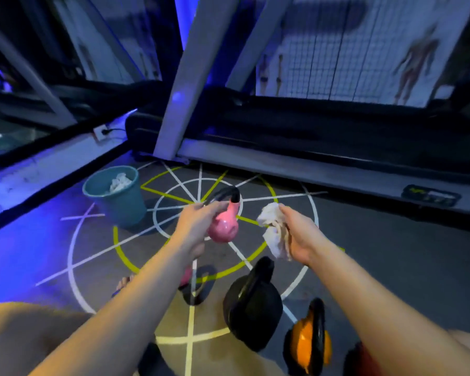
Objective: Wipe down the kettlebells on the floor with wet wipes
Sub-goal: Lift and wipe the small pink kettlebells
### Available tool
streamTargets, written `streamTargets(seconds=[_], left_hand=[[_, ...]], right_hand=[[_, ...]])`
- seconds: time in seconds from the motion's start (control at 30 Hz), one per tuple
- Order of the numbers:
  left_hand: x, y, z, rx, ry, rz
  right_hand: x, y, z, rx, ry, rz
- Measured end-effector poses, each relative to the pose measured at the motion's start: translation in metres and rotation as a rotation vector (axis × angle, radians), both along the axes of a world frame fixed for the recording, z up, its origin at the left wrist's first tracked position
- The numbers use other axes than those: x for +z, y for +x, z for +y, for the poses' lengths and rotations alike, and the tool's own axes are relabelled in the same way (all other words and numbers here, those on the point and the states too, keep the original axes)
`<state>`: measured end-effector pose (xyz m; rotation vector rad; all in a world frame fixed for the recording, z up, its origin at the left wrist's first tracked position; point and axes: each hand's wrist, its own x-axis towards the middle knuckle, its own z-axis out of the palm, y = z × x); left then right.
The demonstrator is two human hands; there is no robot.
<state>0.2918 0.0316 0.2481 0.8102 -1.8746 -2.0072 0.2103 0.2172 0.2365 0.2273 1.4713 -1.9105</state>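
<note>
The pink kettlebell [223, 226] hangs between my two hands, and the next wipe depends on that gap. Going from my left: the teal bin [120, 204] stands on the floor out beyond my left hand [193, 221], with crumpled white wipes inside it. My left hand is curled round the kettlebell's black handle [223, 194], with the arm reaching forward and the wrist turned inward. It seems to hold the weight clear of the floor, though I cannot be sure of that. The kettlebell is tilted. Its long axis runs from the handle, at the far end by my fingertips, back and down to the round pink body, which bulges toward my right. The wet wipe [272, 229] is just beside that body, apart from it and not touching, bunched up in my right hand [296, 234]. The fingers of that hand are closed round the wipe, the palm faces left and the forearm runs straight out from me. My hands are apart, each clamped on its own thing. The right hand is the free one, so I judge the move is a short sweep leftward onto the pink side facing it. Below my right forearm and nearer to me, the black kettlebell [253, 302] and the orange kettlebell [307, 346] sit on the floor, well out of either hand's grasp.
</note>
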Motion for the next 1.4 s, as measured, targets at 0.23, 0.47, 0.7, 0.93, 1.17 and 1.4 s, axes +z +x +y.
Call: streamTargets(seconds=[0.23,0.47,0.7,0.93,1.17,1.4], left_hand=[[0.08,-0.003,0.012,-0.087,0.034,0.148],[0.093,-0.009,0.023,-0.405,-0.033,0.28],[0.069,-0.049,0.037,-0.554,0.03,0.254],[0.061,-0.083,0.048,-0.384,0.093,0.238],[0.085,-0.096,0.1,-0.516,0.904,0.086],[0.075,-0.107,0.087,-0.174,1.2,0.051]], right_hand=[[0.049,0.005,0.016,-0.125,0.134,0.443],[0.078,0.02,0.008,0.066,0.157,0.687],[0.052,-0.018,0.0,-0.398,0.635,0.898],[0.077,-0.034,0.01,-0.84,0.639,1.014],[0.113,-0.026,-0.001,-0.649,0.67,0.963],[0.152,-0.019,0.026,-0.057,0.236,0.546]])
